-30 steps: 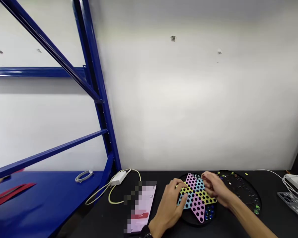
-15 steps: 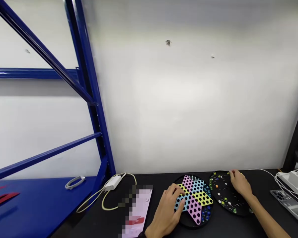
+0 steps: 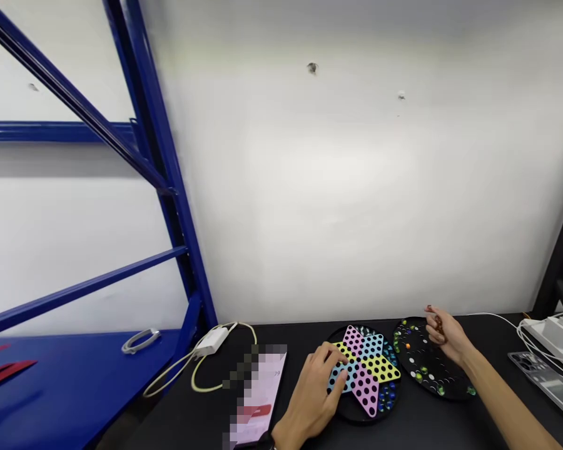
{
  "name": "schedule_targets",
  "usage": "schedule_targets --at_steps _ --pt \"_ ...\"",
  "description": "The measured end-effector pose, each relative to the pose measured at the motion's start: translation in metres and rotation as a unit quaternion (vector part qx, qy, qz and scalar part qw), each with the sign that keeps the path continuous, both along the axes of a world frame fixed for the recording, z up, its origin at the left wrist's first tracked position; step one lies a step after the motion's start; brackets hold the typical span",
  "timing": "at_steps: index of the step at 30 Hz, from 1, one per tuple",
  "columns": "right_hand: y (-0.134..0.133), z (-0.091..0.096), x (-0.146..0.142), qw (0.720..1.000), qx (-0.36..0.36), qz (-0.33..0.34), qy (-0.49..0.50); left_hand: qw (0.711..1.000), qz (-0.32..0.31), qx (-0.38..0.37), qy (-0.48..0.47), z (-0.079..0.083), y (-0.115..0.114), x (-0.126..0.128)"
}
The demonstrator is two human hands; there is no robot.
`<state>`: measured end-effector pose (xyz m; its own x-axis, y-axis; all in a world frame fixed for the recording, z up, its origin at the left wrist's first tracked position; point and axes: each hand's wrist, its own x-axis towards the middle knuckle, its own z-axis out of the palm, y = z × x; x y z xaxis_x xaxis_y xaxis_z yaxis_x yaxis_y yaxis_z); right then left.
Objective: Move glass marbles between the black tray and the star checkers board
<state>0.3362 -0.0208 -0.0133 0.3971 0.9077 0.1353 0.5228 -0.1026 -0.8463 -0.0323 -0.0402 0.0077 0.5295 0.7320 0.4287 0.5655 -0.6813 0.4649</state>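
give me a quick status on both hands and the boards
Left hand flat on star board, holding nothing. Right hand raised over black tray, fingers pinched on a small dark piece. Nothing between the hands and the boards.

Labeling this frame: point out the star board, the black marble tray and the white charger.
star board [image 3: 373,369], head view, on the yellow point of the star.
black marble tray [image 3: 426,362], head view, on its dark inner surface.
white charger [image 3: 210,341], head view, on the middle of its body.
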Motion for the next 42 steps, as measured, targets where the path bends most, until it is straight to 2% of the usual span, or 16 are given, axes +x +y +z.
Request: schedule_targets --at_steps 2,4,5,6,8,9,11,14,16,19,22,25,30,36,39,42 --pt "-0.004 0.012 -0.021 0.992 0.048 0.034 0.108 1.000 -0.002 0.002 -0.006 0.002 -0.001 0.000" --pt "-0.007 0.021 -0.051 0.955 0.090 0.076 0.272 1.000 -0.003 0.000 -0.010 0.003 -0.002 0.000" --pt "-0.009 0.024 -0.069 0.937 0.086 0.098 0.325 1.000 -0.002 0.001 -0.011 0.003 -0.002 0.000" --pt "-0.010 0.025 -0.089 0.935 0.075 0.103 0.330 1.000 0.000 0.005 -0.014 0.003 -0.002 0.000" --pt "-0.015 0.020 -0.132 0.956 0.071 0.153 0.239 0.999 0.009 0.019 -0.027 0.003 0.000 -0.001" --pt "-0.018 0.015 -0.152 0.970 0.105 0.165 0.145 0.999 0.013 0.029 -0.036 0.002 0.001 -0.002" --pt "-0.026 0.001 -0.189 0.969 0.134 0.200 -0.051 0.996 0.026 0.056 -0.064 0.002 0.003 -0.004" --pt "-0.036 -0.023 -0.225 0.928 0.151 0.205 -0.274 0.989 0.046 0.088 -0.106 0.002 0.005 -0.007" --pt "-0.041 -0.033 -0.235 0.894 0.137 0.211 -0.371 0.988 0.048 0.093 -0.116 0.003 0.004 -0.008" --pt "-0.045 -0.041 -0.236 0.858 0.129 0.219 -0.447 0.992 0.020 0.080 -0.097 0.004 0.001 -0.006" --pt "-0.052 -0.048 -0.234 0.837 0.167 0.218 -0.474 0.995 -0.007 0.067 -0.073 0.006 -0.002 -0.003" --pt "-0.059 -0.056 -0.232 0.830 0.200 0.221 -0.471 0.995 -0.011 0.067 -0.070 0.008 -0.003 -0.002" --pt "-0.063 -0.069 -0.224 0.834 0.191 0.244 -0.456 0.997 -0.021 0.039 -0.064 0.006 -0.002 -0.003" --pt "-0.064 -0.076 -0.210 0.800 0.216 0.314 -0.462 0.997 -0.035 0.019 -0.070 0.004 -0.003 -0.002" --pt "-0.074 -0.058 -0.193 0.817 0.196 0.327 -0.432 0.997 -0.032 0.023 -0.070 0.004 -0.003 -0.001" --pt "-0.082 -0.034 -0.155 0.862 0.161 0.253 -0.409 0.997 -0.028 0.031 -0.067 0.005 -0.002 0.000"
